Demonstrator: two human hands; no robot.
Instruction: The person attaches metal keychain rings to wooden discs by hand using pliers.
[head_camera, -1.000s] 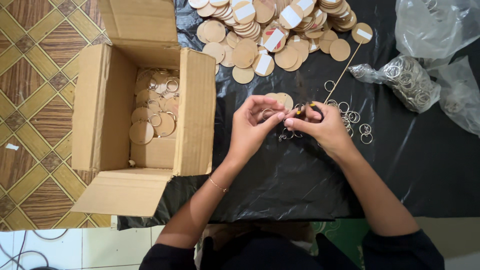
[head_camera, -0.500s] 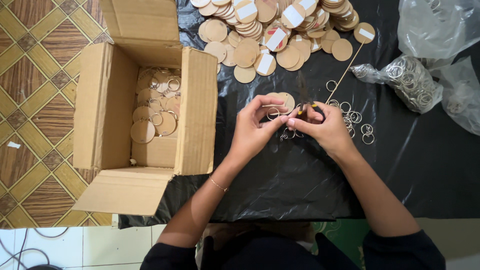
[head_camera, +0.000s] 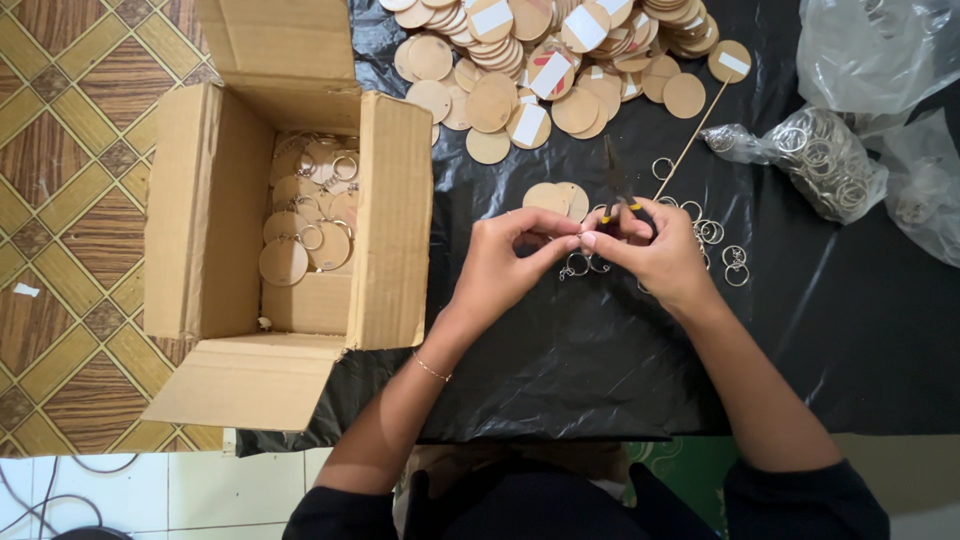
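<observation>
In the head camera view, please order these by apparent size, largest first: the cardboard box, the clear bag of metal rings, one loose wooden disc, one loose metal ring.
1. cardboard box
2. clear bag of metal rings
3. loose wooden disc
4. loose metal ring

Both hands' (head_camera: 585, 255) grips pinched together

Black plastic sheet (head_camera: 620, 370), glossy; pale tan wooden discs (head_camera: 545, 60) along its far edge, some with white labels, one red-marked; silver key rings (head_camera: 720, 240); pliers (head_camera: 618, 190), dark with yellow handle tips; brown cardboard box (head_camera: 210, 210); floor (head_camera: 60, 130), brown-and-yellow diamond pattern; clear bags (head_camera: 870, 60)
</observation>
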